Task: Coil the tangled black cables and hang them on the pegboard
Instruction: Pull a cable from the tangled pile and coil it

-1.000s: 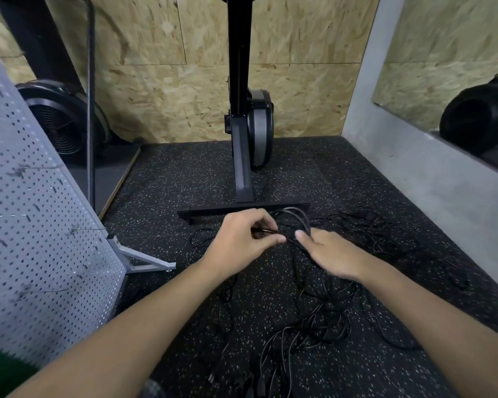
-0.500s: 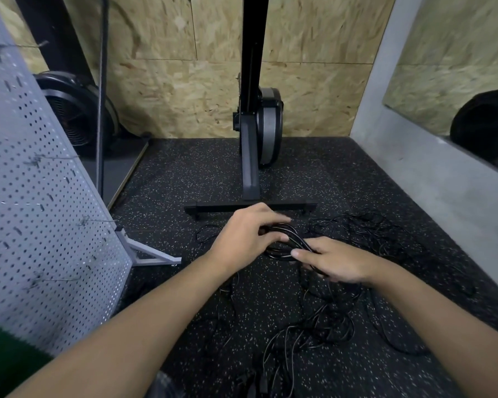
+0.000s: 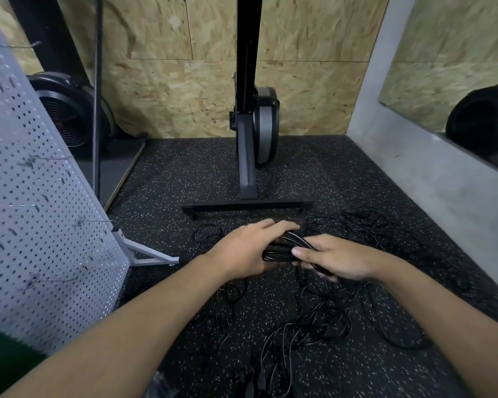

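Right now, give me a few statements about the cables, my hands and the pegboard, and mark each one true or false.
1. Both the left hand and the right hand grip the cable bundle. True.
2. The pegboard stands on the person's right. False: it stands on their left.
3. A coiled cable already hangs on the pegboard. False: the hooks in view carry nothing.
4. Loose cables lie tangled on the floor. True.

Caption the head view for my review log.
Left hand and right hand grip a black cable coil among tangled cables on the floor, pegboard at left.
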{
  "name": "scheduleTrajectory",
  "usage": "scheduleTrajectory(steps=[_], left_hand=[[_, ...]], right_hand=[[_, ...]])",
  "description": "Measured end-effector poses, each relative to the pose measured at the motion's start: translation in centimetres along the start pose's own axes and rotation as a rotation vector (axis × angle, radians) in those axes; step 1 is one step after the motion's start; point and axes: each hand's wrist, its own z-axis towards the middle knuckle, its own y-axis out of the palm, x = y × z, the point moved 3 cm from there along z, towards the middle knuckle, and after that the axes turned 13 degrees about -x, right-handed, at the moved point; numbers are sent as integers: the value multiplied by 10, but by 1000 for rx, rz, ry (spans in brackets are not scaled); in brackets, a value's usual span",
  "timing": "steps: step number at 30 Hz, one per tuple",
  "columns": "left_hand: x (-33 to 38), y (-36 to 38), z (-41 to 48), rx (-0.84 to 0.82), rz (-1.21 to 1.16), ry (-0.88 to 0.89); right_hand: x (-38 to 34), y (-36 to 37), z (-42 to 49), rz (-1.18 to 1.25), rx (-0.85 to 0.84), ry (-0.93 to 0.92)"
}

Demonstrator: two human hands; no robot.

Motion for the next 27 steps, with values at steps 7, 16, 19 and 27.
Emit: scheduleTrajectory(steps=[7, 16, 19, 27], left_hand=[[4, -5, 3, 4, -20, -146], [9, -17, -1, -72, 187, -355], [8, -17, -1, -69, 214, -371], [-26, 1, -6, -2, -346, -222]], right_hand=[[-8, -4, -9, -314, 75, 69], [-10, 13, 5, -781, 110, 181], [-8, 10, 8, -771, 131, 144], [4, -7, 0, -701, 231, 230]])
